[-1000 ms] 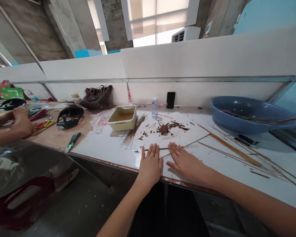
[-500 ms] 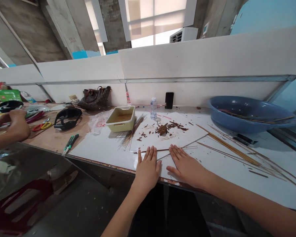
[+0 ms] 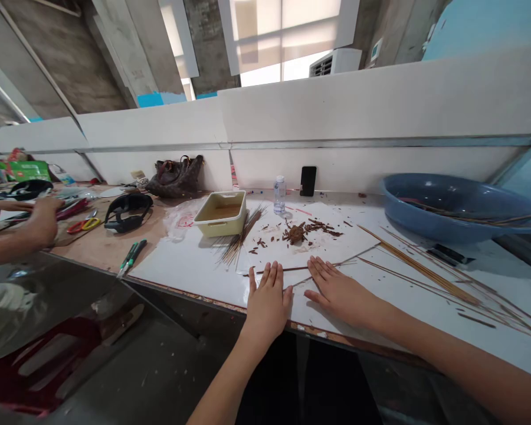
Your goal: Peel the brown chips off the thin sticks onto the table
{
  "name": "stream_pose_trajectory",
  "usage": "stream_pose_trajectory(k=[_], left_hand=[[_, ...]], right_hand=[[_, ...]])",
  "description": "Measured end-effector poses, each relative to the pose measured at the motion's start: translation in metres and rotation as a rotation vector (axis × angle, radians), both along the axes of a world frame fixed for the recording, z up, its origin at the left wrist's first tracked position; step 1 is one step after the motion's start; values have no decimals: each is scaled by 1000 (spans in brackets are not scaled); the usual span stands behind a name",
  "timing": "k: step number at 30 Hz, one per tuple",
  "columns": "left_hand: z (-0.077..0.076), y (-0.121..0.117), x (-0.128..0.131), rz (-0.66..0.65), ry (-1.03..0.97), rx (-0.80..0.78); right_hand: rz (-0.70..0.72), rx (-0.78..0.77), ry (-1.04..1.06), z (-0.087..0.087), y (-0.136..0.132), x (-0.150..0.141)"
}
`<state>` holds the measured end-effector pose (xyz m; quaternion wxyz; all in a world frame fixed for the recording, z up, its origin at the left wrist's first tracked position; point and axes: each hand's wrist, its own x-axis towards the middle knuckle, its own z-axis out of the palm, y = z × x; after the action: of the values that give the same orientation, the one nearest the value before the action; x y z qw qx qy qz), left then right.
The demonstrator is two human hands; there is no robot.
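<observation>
Both palms lie flat on the white table sheet near its front edge. Under the fingers of my left hand [image 3: 268, 301] and the fingertips of my right hand [image 3: 340, 294] runs a thin brown-coated incense stick [image 3: 295, 269]. Its middle shows between the hands, while my fingers hide parts of it. A thin bare end pokes out past my right hand. A long thin grey strip [image 3: 360, 252] slants from between the hands up to the right. Beyond them sits a crumbly brown lump of incense dough [image 3: 296, 234] with scattered brown pieces around it.
A yellow tub [image 3: 220, 227] stands left of a bundle of thin sticks [image 3: 243, 236]. Behind are a water bottle [image 3: 279, 195] and a phone [image 3: 308, 181]. To the right lie long tan sticks [image 3: 425, 267] and a blue basin [image 3: 460, 212]. A co-worker's hands [image 3: 44, 221] are at far left.
The view has shifted slightly, so the scene sits a little farther right. My hands stay flat on the stick with almost no movement; slightly more of its left end shows.
</observation>
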<state>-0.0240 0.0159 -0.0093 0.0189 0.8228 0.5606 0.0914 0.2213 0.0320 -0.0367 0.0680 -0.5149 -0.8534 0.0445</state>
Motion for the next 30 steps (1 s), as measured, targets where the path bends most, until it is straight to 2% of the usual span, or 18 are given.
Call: stream_pose_trajectory(k=[6, 13, 19, 21, 26, 28, 30], left_hand=[[14, 34, 15, 80, 10, -52], [4, 3, 5, 32, 44, 0], [18, 39, 15, 77, 27, -71], [18, 36, 12, 57, 39, -70], [1, 4, -8, -35, 49, -4], [1, 6, -9, -39, 53, -18], [8, 18, -4, -17, 63, -55]], right_hand=[[-67, -77, -23, 20, 31, -9], [-34, -41, 12, 8, -7, -3], [-83, -119, 3, 22, 36, -8], [-64, -101, 12, 18, 36, -6], [0, 12, 35, -7, 7, 10], [15, 17, 43, -9, 12, 14], [22, 5, 54, -4, 28, 12]])
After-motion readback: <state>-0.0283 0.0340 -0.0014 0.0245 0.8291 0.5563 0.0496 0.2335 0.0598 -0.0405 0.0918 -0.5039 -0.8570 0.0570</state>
